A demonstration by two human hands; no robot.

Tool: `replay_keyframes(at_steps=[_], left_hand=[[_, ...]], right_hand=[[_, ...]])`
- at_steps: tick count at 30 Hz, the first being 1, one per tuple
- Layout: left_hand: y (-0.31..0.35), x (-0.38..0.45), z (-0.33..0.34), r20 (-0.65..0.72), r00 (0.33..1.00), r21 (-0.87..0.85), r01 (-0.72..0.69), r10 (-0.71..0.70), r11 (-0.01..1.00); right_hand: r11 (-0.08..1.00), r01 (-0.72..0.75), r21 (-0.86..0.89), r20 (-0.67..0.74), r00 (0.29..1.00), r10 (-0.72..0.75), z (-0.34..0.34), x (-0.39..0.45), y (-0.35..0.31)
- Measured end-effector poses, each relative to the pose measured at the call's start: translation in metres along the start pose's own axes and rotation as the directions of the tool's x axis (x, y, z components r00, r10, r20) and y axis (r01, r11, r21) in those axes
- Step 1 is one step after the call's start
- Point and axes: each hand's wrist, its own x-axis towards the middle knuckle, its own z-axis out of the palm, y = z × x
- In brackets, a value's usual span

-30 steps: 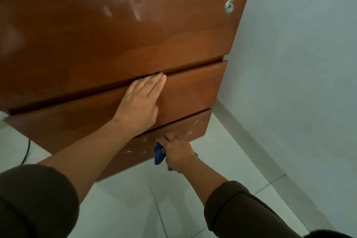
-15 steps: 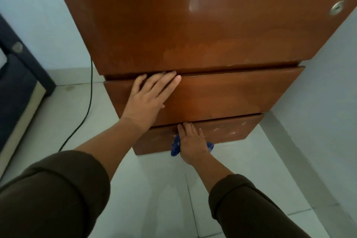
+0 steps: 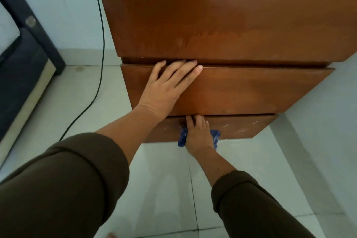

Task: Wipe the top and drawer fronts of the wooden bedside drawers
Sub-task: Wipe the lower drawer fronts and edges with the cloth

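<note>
The wooden bedside drawers (image 3: pixel 231 15) fill the upper view, seen from above with three drawer fronts. My left hand (image 3: pixel 170 85) lies flat with straight fingers on the middle drawer front (image 3: pixel 251 91), fingertips at its top edge. My right hand (image 3: pixel 197 133) presses a blue cloth (image 3: pixel 215 135) flat against the bottom drawer front (image 3: pixel 241 127), which carries pale scuff marks. The cloth shows on both sides of the hand; its middle is hidden under the palm.
A black cable (image 3: pixel 100 44) runs down the wall and across the white tiled floor (image 3: pixel 164 189) left of the drawers. A dark bed frame (image 3: pixel 23 60) stands at the far left. A pale wall (image 3: pixel 328 121) lies close on the right.
The view has swung left and dropped closer. My right hand with the cloth slid left along the bottom drawer front and now lies flat. My left hand stays on the middle drawer.
</note>
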Motion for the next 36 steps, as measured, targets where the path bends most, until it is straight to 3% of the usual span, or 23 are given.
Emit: replay_keyframes(at_steps=[18,23,27,29,31,33,34,36], left_hand=[[-0.002,-0.001,-0.004,0.033,0.999,-0.013,-0.011,0.011,1.000],[-0.005,-0.003,-0.007,-0.003,0.999,-0.036,-0.039,0.039,0.999],[-0.009,-0.045,0.001,-0.087,0.995,-0.244,-0.064,0.044,0.968],[-0.006,-0.083,0.010,0.019,0.998,-0.388,0.062,-0.059,0.920],[-0.002,-0.113,0.015,0.277,0.924,-0.499,0.371,-0.262,0.783],[0.002,-0.126,0.013,0.554,0.719,-0.479,0.688,-0.420,0.545],[0.002,-0.129,0.015,0.633,0.622,-0.452,0.780,-0.460,0.432],[0.001,-0.133,0.019,0.725,0.505,-0.423,0.863,-0.468,0.276]], right_hand=[[0.999,-0.012,-0.033,0.073,0.997,0.015,-0.013,-0.022,-0.004],[0.997,-0.034,0.072,0.220,0.975,0.017,-0.032,-0.024,0.007],[0.985,-0.064,0.161,0.138,0.990,0.041,-0.048,-0.032,0.002],[0.978,-0.060,0.199,0.061,0.997,0.049,-0.052,-0.036,-0.006],[0.975,-0.011,0.221,-0.026,1.000,0.017,-0.055,-0.040,-0.019],[0.968,0.064,0.241,-0.125,0.992,-0.034,-0.055,-0.040,-0.035],[0.963,0.102,0.249,-0.168,0.984,-0.061,-0.054,-0.040,-0.044],[0.952,0.179,0.247,-0.255,0.960,-0.114,-0.048,-0.038,-0.061]])
